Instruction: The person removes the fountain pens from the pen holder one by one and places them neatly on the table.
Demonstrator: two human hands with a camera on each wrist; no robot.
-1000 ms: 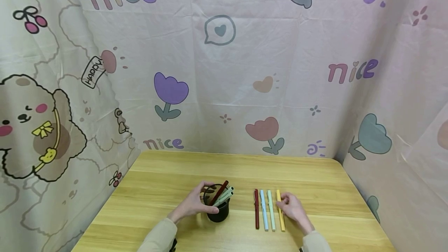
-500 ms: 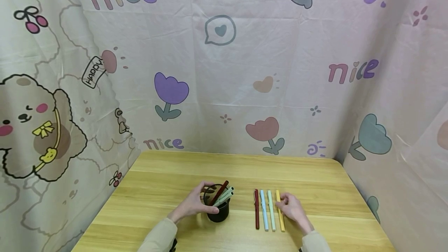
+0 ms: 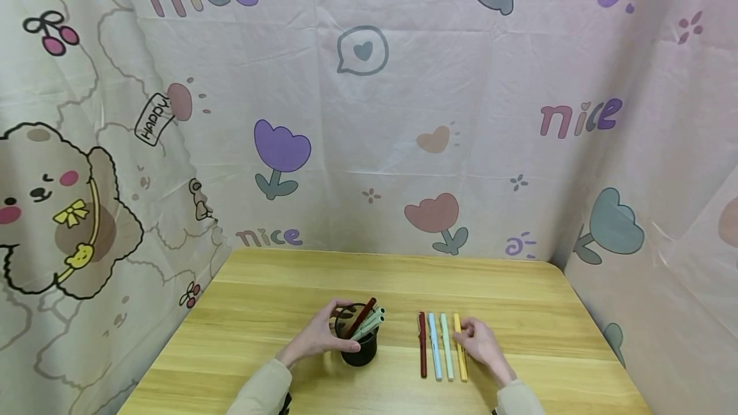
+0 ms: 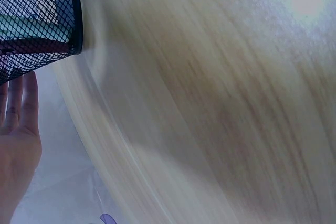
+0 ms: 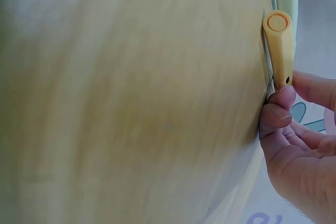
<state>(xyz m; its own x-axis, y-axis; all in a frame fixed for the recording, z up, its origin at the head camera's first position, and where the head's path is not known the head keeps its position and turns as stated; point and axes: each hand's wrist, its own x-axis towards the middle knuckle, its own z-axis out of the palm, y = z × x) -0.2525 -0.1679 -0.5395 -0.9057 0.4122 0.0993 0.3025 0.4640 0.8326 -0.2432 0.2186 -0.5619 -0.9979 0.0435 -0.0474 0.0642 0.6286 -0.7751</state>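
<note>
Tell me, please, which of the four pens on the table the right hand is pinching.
The rightmost, yellow pen; the right hand pinches it, not the red pen, blue pen or green pen.

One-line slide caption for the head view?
Left hand holds a black pen cup; right hand pinches a yellow pen beside a light-green pen.

Your head view looks forward and down over both grips.
Wrist views look in close, sharing with it the mesh cup (image 3: pixel 360 356) at your left hand (image 3: pixel 320 334), the yellow pen (image 3: pixel 462 358) at your right hand (image 3: pixel 481 342).
</note>
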